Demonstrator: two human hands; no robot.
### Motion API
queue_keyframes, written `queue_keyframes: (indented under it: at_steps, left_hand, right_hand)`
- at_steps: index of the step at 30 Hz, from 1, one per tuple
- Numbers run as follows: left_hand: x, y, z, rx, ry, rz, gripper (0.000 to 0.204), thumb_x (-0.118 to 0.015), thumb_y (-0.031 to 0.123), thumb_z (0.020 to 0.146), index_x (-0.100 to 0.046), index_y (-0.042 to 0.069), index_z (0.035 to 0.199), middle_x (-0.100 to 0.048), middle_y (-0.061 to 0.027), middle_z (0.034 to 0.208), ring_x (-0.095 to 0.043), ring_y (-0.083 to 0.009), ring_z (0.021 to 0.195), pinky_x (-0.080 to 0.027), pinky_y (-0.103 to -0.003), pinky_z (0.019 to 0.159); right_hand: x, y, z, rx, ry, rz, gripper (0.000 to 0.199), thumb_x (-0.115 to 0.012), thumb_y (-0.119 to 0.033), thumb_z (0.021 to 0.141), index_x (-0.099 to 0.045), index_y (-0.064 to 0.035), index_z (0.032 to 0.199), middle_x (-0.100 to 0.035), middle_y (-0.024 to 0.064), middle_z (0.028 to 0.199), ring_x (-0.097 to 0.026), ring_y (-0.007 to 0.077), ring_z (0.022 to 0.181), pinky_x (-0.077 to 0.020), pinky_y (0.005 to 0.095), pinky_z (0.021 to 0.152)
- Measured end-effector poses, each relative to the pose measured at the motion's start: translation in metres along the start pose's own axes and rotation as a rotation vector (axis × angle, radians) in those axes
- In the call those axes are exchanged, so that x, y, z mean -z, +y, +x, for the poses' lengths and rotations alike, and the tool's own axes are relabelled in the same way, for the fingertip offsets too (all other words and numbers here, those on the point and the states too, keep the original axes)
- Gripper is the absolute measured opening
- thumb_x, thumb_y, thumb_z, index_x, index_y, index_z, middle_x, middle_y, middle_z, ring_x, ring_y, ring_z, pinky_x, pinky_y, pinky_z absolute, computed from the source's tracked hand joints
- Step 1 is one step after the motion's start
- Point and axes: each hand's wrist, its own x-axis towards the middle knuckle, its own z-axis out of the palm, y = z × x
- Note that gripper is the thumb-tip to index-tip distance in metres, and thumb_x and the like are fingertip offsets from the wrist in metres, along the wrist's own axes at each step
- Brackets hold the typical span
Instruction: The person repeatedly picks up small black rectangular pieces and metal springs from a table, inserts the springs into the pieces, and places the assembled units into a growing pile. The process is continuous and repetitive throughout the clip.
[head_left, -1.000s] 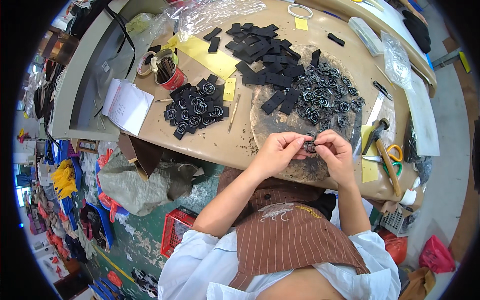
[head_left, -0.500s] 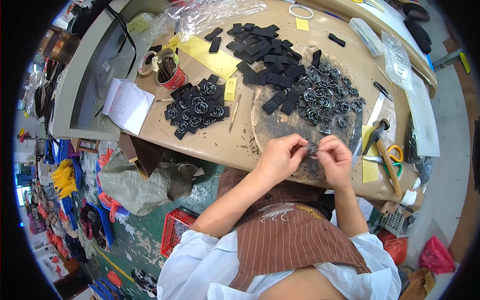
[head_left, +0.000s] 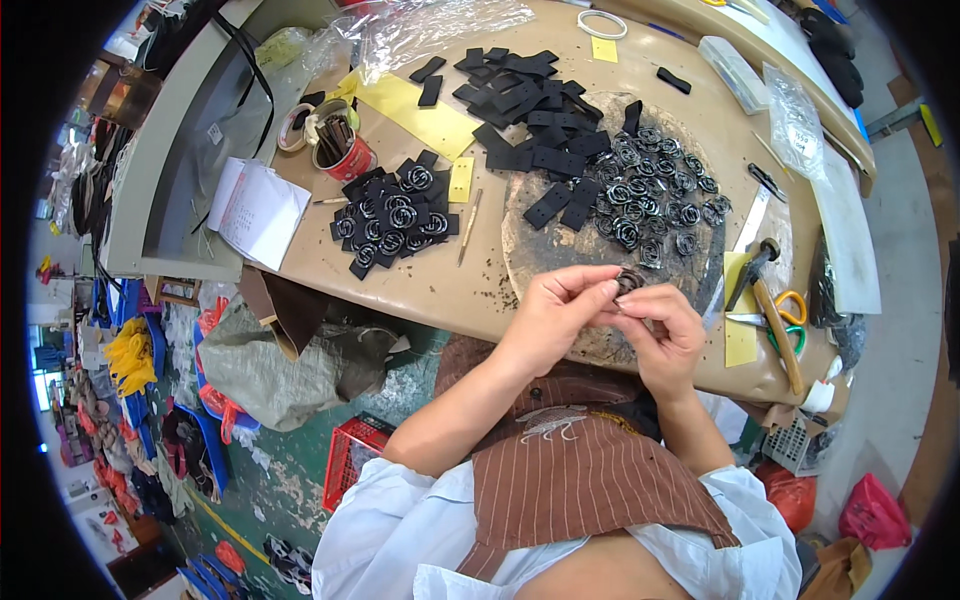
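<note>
Between my hands is a small dark metal ring ornament (head_left: 628, 281), held over the front of a round, worn board (head_left: 520, 235). My left hand (head_left: 562, 318) pinches it from the left with thumb and forefinger. From the other side the fingertips of my right hand (head_left: 662, 335) close on its lower edge. Just beyond lies a heap of similar shiny dark ring ornaments (head_left: 640, 205). Black fabric strips (head_left: 530, 98) are piled behind it, some overlapping the board. To the left sits a cluster of black strips with ring ornaments on them (head_left: 392, 218).
A hammer (head_left: 775, 320) and scissors (head_left: 790, 315) lie at the right on yellow card. A wooden stick (head_left: 469, 228), a red tin (head_left: 350, 160) of dark sticks and a paper pad (head_left: 262, 215) are on the left. The table's front edge (head_left: 440, 318) runs before my waist.
The ornament has turned in my fingers so its rings show more. My right hand has shifted slightly down and left, and its fingers now lie nearer the left hand's.
</note>
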Motion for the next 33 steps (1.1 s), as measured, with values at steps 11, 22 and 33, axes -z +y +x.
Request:
queue_keyframes:
  at_steps: [11,22,33]
  left_hand:
    - [0.006,0.029,-0.016,0.132,-0.204,0.335,0.015,-0.061,0.006,0.085,-0.065,-0.001,0.097,-0.066,-0.0049,0.084,-0.061,-0.0082,0.072,-0.051,-0.02,0.064]
    - [0.009,0.04,0.021,-0.232,0.026,0.838,0.018,-0.065,0.008,0.079,-0.064,-0.004,0.094,-0.065,-0.009,0.082,-0.061,-0.0127,0.074,-0.048,-0.024,0.065]
    - [0.033,0.054,0.044,-0.263,0.176,1.032,0.02,-0.059,0.005,0.082,-0.059,-0.006,0.099,-0.064,-0.0122,0.086,-0.062,-0.0209,0.073,-0.05,-0.03,0.068]
  right_hand:
    - [0.035,-0.025,0.048,-0.084,-0.605,0.09,0.025,-0.075,-0.006,0.067,-0.067,-0.0037,0.091,-0.062,0.0069,0.093,-0.061,0.0149,0.077,-0.0494,0.0254,0.065]
    - [0.038,-0.01,0.018,-0.144,-0.3,0.253,0.018,-0.068,0.005,0.07,-0.061,0.0,0.086,-0.062,0.0121,0.091,-0.062,0.0166,0.082,-0.0507,0.027,0.072]
    - [0.03,-0.022,0.015,-0.371,-0.186,0.406,0.028,-0.063,0.01,0.074,-0.052,0.0016,0.098,-0.06,0.0109,0.091,-0.063,0.0181,0.084,-0.0514,0.0282,0.073]
